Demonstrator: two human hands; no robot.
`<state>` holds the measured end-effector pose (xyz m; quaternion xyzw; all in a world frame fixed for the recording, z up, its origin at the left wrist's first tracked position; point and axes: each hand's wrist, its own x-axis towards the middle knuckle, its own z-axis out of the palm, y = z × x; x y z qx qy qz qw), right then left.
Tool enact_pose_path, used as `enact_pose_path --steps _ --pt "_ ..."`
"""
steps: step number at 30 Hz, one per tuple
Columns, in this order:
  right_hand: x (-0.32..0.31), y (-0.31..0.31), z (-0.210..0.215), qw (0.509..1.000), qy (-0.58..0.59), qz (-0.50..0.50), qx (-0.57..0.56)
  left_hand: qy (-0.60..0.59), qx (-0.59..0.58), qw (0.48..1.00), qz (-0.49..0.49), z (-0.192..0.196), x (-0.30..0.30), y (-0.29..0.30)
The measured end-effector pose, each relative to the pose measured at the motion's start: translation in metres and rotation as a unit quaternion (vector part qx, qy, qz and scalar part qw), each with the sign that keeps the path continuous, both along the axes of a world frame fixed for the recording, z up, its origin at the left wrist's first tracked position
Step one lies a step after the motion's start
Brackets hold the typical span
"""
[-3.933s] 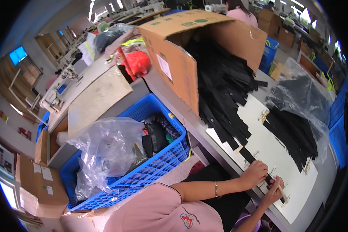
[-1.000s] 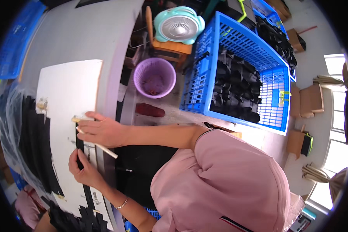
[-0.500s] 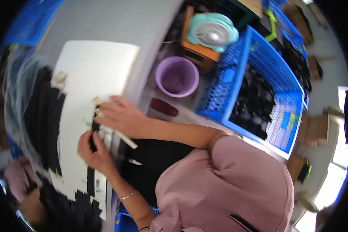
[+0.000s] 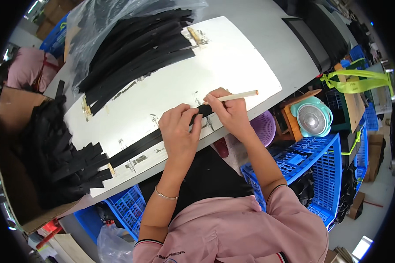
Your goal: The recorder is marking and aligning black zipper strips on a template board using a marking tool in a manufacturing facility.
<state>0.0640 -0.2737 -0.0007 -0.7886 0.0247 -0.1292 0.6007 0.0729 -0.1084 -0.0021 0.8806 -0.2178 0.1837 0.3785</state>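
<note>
A long black fabric strip [image 4: 140,144] lies along the near side of a white board [image 4: 232,52] with dark marks on it. My left hand [image 4: 179,129] grips the strip toward its right end, thumb and forefinger closed around it. Just to the right, my right hand [image 4: 232,113] is closed around a thin white pencil-like stick [image 4: 243,95]. The stick slants up to the right, its far end in the air. Its lower end is hidden by my fingers, beside the strip's end.
Black strips [image 4: 140,52] are stacked on the board's far side beside clear plastic. A cardboard box [image 4: 17,105] at the left holds more strips. To the right are a purple basket [image 4: 264,127], a turquoise fan [image 4: 311,117] and blue crates [image 4: 329,175].
The view has swung round, so the board now lies across in front of me. My left hand is now closer to my right along the strip; the white stick stays in my right hand.
</note>
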Motion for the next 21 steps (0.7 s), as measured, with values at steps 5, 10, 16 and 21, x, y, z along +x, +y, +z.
enact_pose_path --steps 5,10,16,21 --pt "-0.0006 0.0019 0.0032 0.995 -0.03 0.019 -0.089 -0.007 0.0 1.0 0.003 -0.0015 0.0011 0.0005" --pt "0.0033 0.0063 0.0012 0.986 -0.09 0.003 -0.137 0.004 -0.01 1.0 -0.011 -0.0002 0.0002 0.0013" --pt "0.0048 0.0072 -0.0062 0.974 -0.127 -0.004 -0.188 0.002 -0.012 1.0 -0.007 0.0007 -0.0004 0.0018" --pt "0.0005 0.0073 -0.003 0.997 -0.052 -0.006 -0.048 0.005 -0.013 1.0 -0.005 -0.0006 -0.0005 0.0022"
